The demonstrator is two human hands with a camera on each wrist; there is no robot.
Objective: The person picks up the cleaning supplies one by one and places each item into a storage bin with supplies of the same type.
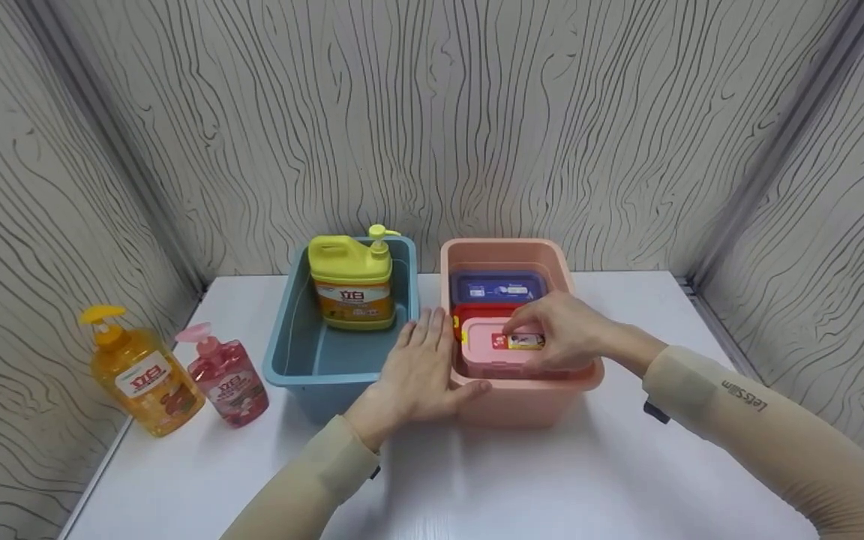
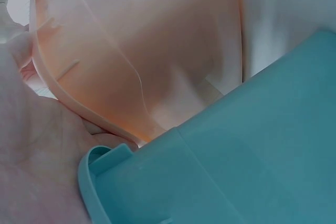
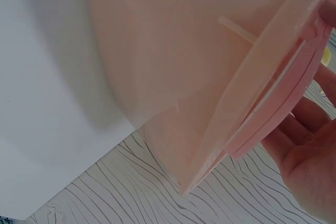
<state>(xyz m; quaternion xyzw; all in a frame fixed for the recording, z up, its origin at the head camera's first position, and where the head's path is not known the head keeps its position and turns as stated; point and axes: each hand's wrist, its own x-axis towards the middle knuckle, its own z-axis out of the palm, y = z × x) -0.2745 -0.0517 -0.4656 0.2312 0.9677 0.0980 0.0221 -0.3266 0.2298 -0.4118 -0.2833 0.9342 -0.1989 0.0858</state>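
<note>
My right hand (image 1: 571,330) holds a pink lidded food container (image 1: 481,352) at the front of the pink bin (image 1: 522,405). Its fingers lie over the lid, and the right wrist view shows the container's pink edge (image 3: 278,114) standing just above the bin's rim. Behind it in the same bin are a red container (image 1: 473,310), mostly covered, and a blue-lidded container (image 1: 499,286). My left hand (image 1: 421,371) rests, fingers extended, across the adjoining rims of the pink bin and the blue bin (image 1: 301,375). In the left wrist view its palm (image 2: 47,145) is against both rims.
A yellow jug of detergent with a pump (image 1: 353,292) stands in the back of the blue bin. An orange pump bottle (image 1: 147,382) and a pink pump bottle (image 1: 229,382) stand at the left of the white table (image 1: 447,487). Wood-grain panels (image 1: 432,135) enclose the back and sides.
</note>
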